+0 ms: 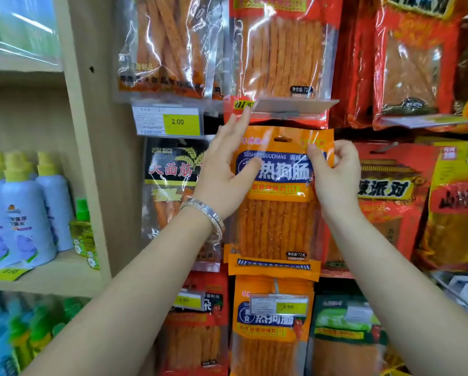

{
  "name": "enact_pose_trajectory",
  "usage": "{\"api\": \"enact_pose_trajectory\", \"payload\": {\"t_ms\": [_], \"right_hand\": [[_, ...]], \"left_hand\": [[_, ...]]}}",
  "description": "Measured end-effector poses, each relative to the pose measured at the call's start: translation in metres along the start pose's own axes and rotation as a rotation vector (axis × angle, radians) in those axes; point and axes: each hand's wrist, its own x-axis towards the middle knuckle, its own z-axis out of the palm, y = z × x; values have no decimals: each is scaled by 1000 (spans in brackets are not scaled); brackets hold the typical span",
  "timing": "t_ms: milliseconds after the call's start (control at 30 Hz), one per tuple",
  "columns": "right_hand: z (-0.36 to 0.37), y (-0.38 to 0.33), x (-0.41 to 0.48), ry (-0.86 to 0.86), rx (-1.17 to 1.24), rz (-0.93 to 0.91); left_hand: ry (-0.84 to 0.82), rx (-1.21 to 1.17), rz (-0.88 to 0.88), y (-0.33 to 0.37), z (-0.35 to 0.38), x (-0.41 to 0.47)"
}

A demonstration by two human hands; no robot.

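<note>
Now, packet position: the orange packet (276, 226) lies flat against the snack display in the middle column, below a red packet (279, 50) and above a lower orange packet (273, 335)
Left hand: the left hand (227, 169) is spread flat, with the thumb on the packet's blue label; its long fingers (243, 118) are straight and reach up to the red packet's bottom edge
Right hand: the right hand (336, 175) pinches the packet's top right corner between thumb and curled fingers
Hang hole: the hang hole (281, 139) sits in the top band; I cannot tell whether a peg passes through it
Handling, my judgement: light, thin film around stiff sticks; it looks glossy, so probably slippery, and the sticks may snap if it is folded
Where to hold: I would take the printed top band at both corners, clear of the window showing the sticks
Surroundings: a price tag (177, 122) hangs to the left; bottles (24, 213) stand on the wooden shelf (65, 275) beyond it
</note>
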Motion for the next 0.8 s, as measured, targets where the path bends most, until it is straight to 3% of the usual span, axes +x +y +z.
{"api": "enact_pose_trajectory", "payload": {"t_ms": [600,733,800], "right_hand": [[5,5,5,7,-61,-42],[1,19,-13,12,-56,-100],[-4,30,-24,22,-170,-224]], "left_hand": [[9,-38,69,-14,12,-1],[-96,85,32,-33,23,-16],[-171,140,-4,-49,30,-30]]}}
